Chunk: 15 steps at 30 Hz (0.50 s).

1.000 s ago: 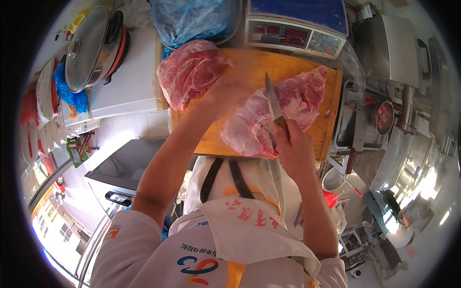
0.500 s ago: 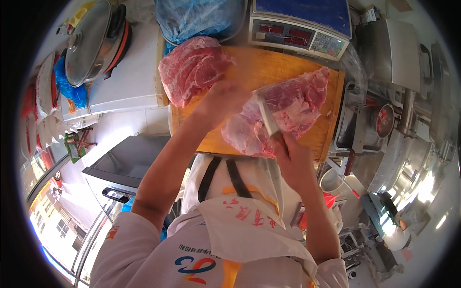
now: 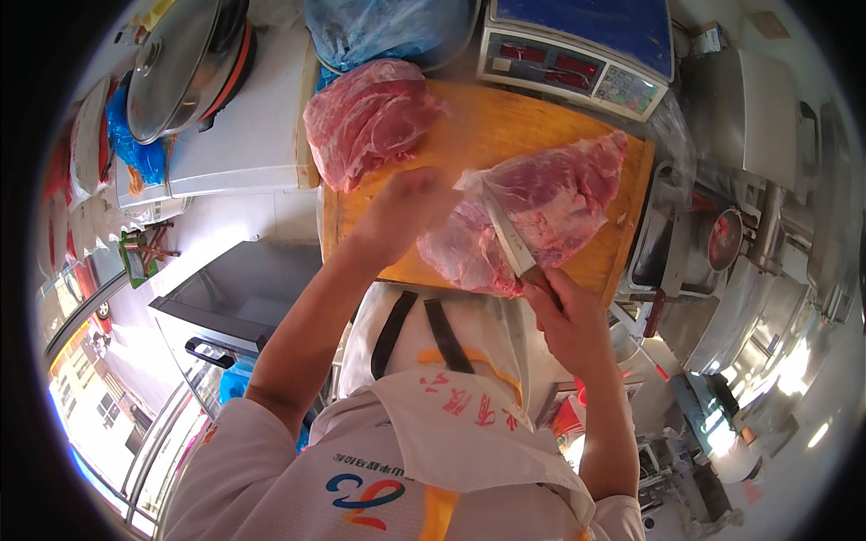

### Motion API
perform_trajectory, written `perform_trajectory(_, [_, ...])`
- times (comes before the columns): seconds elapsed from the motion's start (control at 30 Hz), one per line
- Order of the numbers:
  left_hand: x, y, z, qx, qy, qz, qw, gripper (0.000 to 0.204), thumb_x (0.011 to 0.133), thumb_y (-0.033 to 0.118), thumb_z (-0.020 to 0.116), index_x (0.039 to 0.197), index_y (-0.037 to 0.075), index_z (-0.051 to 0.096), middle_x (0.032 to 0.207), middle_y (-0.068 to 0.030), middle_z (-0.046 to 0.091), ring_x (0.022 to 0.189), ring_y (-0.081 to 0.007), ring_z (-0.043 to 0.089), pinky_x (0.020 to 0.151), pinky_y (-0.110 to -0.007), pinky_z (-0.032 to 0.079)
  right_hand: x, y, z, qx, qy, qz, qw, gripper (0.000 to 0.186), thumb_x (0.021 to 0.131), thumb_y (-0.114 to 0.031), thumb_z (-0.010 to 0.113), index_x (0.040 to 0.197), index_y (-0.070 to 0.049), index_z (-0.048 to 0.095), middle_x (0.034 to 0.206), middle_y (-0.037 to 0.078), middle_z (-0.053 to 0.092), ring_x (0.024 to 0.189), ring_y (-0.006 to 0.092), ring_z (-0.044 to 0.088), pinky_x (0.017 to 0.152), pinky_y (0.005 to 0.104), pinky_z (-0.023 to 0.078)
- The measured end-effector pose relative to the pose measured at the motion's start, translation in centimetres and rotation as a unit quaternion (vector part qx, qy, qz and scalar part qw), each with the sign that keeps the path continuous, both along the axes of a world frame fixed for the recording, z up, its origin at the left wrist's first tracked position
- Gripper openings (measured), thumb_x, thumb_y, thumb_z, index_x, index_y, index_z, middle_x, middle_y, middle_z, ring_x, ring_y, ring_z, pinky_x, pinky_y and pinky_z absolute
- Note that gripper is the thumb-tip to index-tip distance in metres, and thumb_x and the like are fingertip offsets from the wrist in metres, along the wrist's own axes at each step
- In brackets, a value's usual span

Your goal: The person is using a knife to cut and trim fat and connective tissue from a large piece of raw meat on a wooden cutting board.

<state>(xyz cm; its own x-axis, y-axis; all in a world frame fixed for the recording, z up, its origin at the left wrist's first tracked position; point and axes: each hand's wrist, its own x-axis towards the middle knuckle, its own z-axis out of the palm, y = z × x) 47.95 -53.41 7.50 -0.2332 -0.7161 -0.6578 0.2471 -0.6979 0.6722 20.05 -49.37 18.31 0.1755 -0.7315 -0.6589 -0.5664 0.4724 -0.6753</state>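
Observation:
My right hand [image 3: 575,316] is closed around the dark handle of a knife [image 3: 508,233]. Its blade lies across the large piece of raw meat [image 3: 564,198], pointing up and left toward a pale edge. Closed and curled, my left hand [image 3: 406,209] is at that meat's left side. Its fingertips are blurred beside the pale flap, and what they grip cannot be made out. A second chunk of raw meat [image 3: 365,122] rests at the far left of the wooden cutting board [image 3: 514,113], apart from both hands.
Behind the board stand a blue-topped scale [image 3: 577,68] and a container covered in blue plastic [image 3: 388,32]. A lidded pan [image 3: 185,68] sits on the white counter [image 3: 257,135] to the left. Metal trays [image 3: 654,225] and a bowl [image 3: 723,239] are at the right.
My right hand has moved slightly down and right, and the knife blade has turned so its broad side shows. My left hand has shifted slightly down and stays near the meat's edge.

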Motion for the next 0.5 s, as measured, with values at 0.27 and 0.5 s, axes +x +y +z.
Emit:
perform_trajectory(0.27, [-0.7,0.7,0.7,-0.022,0.022,0.048,0.998,0.026,0.106,0.009,0.073,0.089,0.008,0.053,0.082,-0.0006,0.054,0.072,-0.0112,0.046,0.065,-0.03,0.037,0.0,-2.3,-2.7,-0.044,0.028,0.07,0.996,0.026,0.109,-0.022,0.066,0.124,-0.001,0.069,0.087,0.022,0.067,0.071,0.0316,0.06,0.072,0.0365,0.052])
perform_trajectory(0.5, [1.1,1.6,1.1,-0.036,0.006,0.05,0.998,0.023,0.104,0.006,0.072,0.091,0.009,0.053,0.082,0.0017,0.053,0.07,-0.0083,0.045,0.062,-0.028,0.037,-0.5,-1.8,0.9,0.012,0.019,0.001,1.0,0.021,0.111,-0.02,0.066,0.116,0.001,0.067,0.076,0.011,0.063,0.065,0.016,0.055,0.063,0.0342,0.047])
